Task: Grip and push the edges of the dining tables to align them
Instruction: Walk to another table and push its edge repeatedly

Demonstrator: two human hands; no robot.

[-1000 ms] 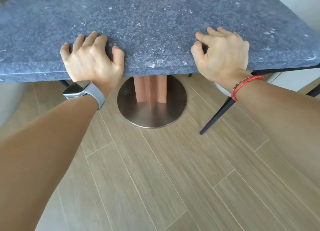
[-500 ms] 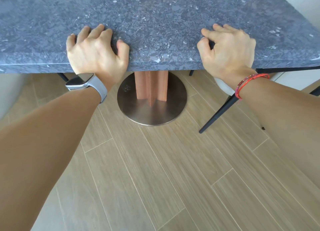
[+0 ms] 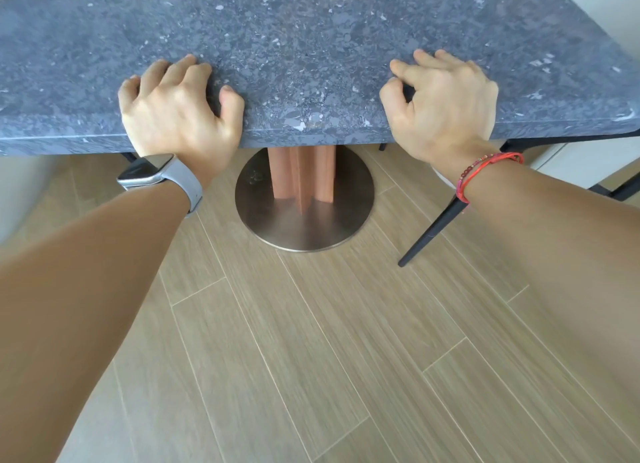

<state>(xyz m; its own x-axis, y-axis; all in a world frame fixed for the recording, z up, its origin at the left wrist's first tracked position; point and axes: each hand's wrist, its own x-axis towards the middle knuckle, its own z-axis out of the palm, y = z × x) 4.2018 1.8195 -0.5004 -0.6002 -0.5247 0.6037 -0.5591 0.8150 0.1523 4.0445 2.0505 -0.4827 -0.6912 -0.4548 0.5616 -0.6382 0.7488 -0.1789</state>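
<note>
Risk now: left hand (image 3: 176, 116) and right hand (image 3: 443, 109), fingers (image 3: 195, 72) clawed onto the table (image 3: 311, 39) edge, could push unevenly and swing it into that chair leg (image 3: 433, 227).

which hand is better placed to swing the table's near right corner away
Right, likely: the right hand grips the table edge nearer the rounded corner, well off the pedestal; the left hand grips beyond the pedestal.

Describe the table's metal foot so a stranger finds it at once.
Find the grey speckled table top. Under its near edge, between the left hand and right hand, a reddish column stands on the foot, a flat disc on the floor. It alone is round and shiny; the chair leg beside it is thin, black and slanted.
</note>
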